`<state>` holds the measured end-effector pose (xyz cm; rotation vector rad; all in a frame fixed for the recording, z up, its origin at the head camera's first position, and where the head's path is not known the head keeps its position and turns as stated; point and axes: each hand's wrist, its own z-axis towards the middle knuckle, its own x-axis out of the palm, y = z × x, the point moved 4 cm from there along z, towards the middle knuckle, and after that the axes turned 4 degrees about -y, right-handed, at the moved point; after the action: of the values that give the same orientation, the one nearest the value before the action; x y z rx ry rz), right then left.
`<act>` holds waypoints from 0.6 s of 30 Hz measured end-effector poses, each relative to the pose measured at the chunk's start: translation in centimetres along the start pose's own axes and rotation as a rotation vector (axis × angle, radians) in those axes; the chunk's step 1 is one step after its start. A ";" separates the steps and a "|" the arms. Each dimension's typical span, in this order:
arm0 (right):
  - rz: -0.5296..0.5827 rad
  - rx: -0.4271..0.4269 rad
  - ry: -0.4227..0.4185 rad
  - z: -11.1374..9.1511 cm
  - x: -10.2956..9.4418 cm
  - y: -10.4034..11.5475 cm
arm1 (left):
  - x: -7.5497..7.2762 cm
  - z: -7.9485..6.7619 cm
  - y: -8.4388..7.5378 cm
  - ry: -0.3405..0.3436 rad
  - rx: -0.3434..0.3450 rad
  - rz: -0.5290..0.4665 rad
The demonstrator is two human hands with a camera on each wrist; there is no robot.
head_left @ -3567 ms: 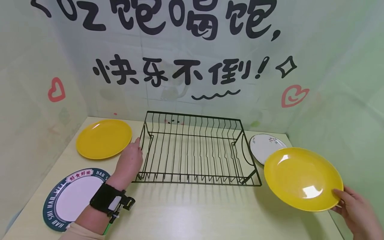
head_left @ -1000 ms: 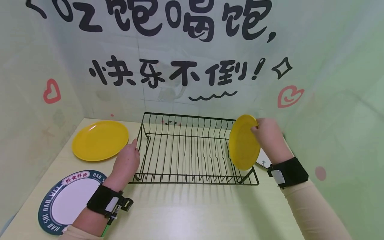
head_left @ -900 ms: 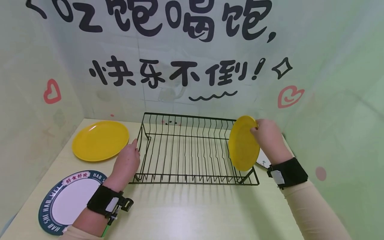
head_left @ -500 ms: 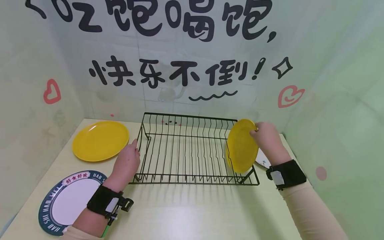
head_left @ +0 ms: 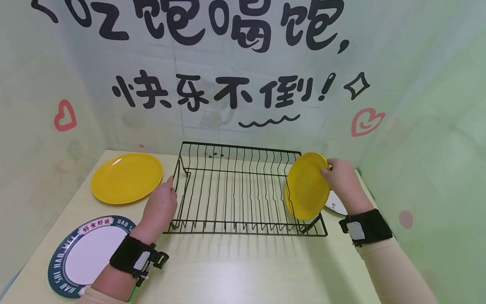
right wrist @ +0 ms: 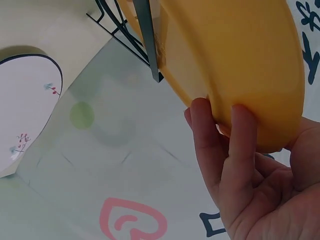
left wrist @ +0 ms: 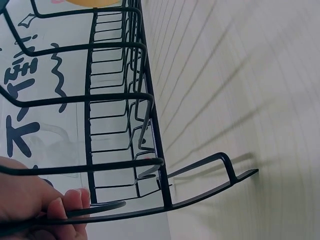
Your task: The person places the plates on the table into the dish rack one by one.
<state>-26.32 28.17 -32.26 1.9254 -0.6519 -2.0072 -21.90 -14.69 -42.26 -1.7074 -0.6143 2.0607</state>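
Note:
A black wire dish rack (head_left: 243, 222) stands on the table against the back wall. My left hand (head_left: 161, 204) grips the rack's left end; in the left wrist view its fingers (left wrist: 70, 202) curl round the end wire. At the rack's right end a yellow plate (head_left: 308, 185) stands on edge among the wires, slightly tilted. With my right hand (head_left: 343, 180) I pinch this plate by its upper right rim. The right wrist view shows two fingertips pressed on the underside of the yellow plate (right wrist: 245, 60), the thumb mostly hidden behind it.
A second yellow plate (head_left: 127, 179) lies flat left of the rack. Nearer, a white plate with a dark lettered rim (head_left: 91, 253) is partly covered by my left forearm. Behind my right hand lies a small floral white plate (head_left: 336, 203). Printed sheets (head_left: 429, 169) wall the table's back and sides.
My right hand has brought the yellow plate from the right front over to the rack's right end, turned it on edge and lowered it between the wires. The left hand has stayed on the rack.

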 end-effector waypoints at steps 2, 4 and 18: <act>0.020 0.001 0.003 -0.1 0.2 -0.2 | 0.0 0.0 0.0 -0.004 0.001 0.005; 0.035 -0.002 -0.003 -0.1 0.3 -0.4 | 0.0 -0.1 0.1 -0.009 0.002 0.010; 0.125 -0.028 0.013 -0.1 0.6 -1.9 | -0.1 -0.1 -0.1 -0.012 0.010 0.010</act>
<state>-26.06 29.45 -33.72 1.8322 -0.7192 -1.9165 -21.80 -14.62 -42.14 -1.6968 -0.5987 2.0795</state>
